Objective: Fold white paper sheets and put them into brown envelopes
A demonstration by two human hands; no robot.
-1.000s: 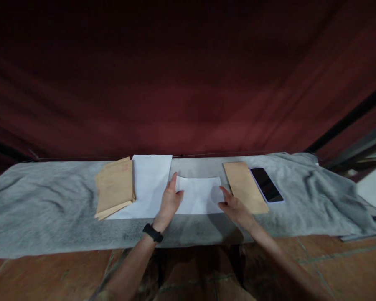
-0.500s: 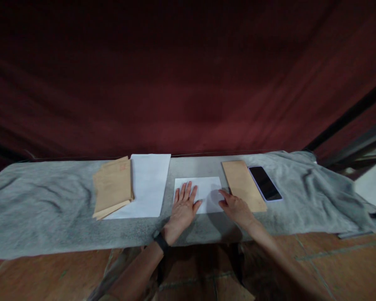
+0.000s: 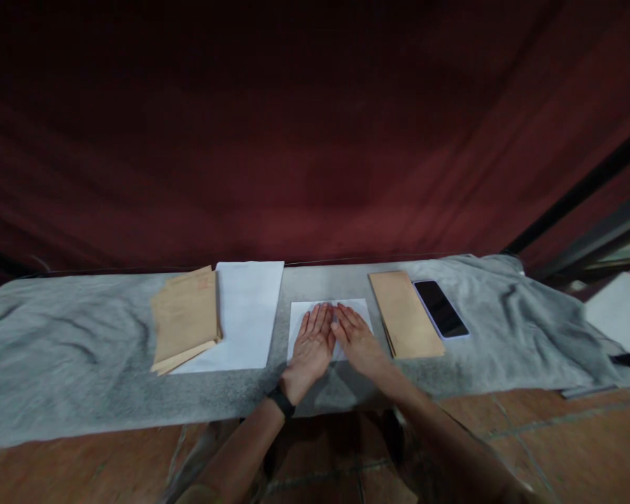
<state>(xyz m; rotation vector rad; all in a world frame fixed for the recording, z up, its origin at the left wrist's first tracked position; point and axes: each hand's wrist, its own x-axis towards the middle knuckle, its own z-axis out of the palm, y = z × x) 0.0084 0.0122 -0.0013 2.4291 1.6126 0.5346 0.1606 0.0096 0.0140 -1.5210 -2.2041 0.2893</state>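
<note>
A folded-looking white sheet of paper [image 3: 295, 323] lies in front of me on the grey cloth. Flat on its middle rests my left hand [image 3: 315, 341], fingers stretched out, a dark watch on the wrist. Close beside it, my right hand [image 3: 355, 339] also lies flat on the paper with its fingers extended. The two hands nearly touch, and they hide much of the sheet. To the right is a small stack of brown envelopes [image 3: 407, 315].
More brown envelopes [image 3: 186, 311] lie fanned at left, overlapping a stack of large white paper [image 3: 249, 315]. A phone [image 3: 441, 309] sits right of the right-hand envelopes. The grey cloth [image 3: 84, 364] covers a narrow table before a dark red curtain [image 3: 315, 175].
My right hand has moved left from the paper's right edge to beside my left hand, and its fingers have straightened out flat. My left hand has shifted slightly right.
</note>
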